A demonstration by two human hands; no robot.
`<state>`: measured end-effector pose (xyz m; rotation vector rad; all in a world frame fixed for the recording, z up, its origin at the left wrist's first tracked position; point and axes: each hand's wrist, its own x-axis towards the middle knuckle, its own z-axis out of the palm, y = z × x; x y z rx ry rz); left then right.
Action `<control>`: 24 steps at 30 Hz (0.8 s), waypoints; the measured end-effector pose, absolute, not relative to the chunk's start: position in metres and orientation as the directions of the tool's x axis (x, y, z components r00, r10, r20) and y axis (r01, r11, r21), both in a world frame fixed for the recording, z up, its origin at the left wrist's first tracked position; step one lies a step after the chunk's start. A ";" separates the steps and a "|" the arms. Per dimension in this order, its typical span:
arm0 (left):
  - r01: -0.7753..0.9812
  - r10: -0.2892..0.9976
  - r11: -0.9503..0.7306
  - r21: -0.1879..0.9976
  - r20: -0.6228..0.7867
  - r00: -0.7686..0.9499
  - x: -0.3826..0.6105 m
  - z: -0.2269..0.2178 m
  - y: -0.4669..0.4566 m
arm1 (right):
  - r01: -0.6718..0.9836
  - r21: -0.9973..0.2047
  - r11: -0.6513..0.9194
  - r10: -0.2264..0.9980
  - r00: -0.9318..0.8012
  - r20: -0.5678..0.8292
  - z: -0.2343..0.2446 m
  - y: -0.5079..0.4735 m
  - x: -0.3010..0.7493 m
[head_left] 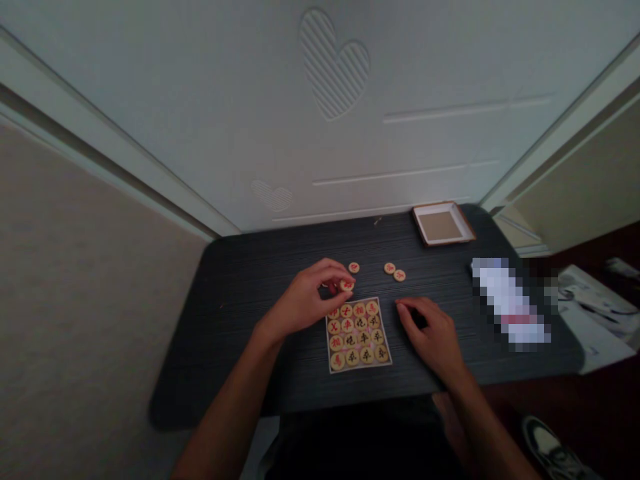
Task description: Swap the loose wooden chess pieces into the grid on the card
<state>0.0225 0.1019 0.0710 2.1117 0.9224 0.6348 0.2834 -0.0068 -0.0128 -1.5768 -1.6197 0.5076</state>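
Observation:
A round xiangqi piece (pixel 347 286) with a red character is pinched between the thumb and fingers of my left hand (pixel 313 293). That hand hovers over the back left edge of a square box (pixel 360 369), which holds rows of pieces with red or black characters. Part of the box's back row is hidden behind my left thumb. To the right of the box, my right hand (pixel 430 333) rests on the table, thumb and fingertips drawn together, with no piece showing in them.
A loose red piece (pixel 354 267) lies behind the box. Farther right, two more pieces, one red-marked (pixel 389 268), touch each other. An open box lid (pixel 443 225) sits at the back right of the dark table (pixel 240 267). A blurred-out object (pixel 510 300) lies at the right.

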 end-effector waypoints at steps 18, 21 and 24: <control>0.368 0.779 -0.481 0.796 0.194 0.597 0.028 0.071 0.068 | 0.641 -0.754 0.145 0.961 0.091 0.262 -0.012 -0.006 0.283; 0.381 0.780 -0.426 0.821 0.120 0.614 0.031 0.071 0.065 | 0.639 -0.755 0.150 0.961 0.085 0.263 -0.010 -0.006 0.283; 0.417 0.767 -0.402 0.815 0.051 0.640 0.031 0.070 0.065 | 0.637 -0.755 0.153 0.960 0.086 0.267 -0.009 -0.006 0.283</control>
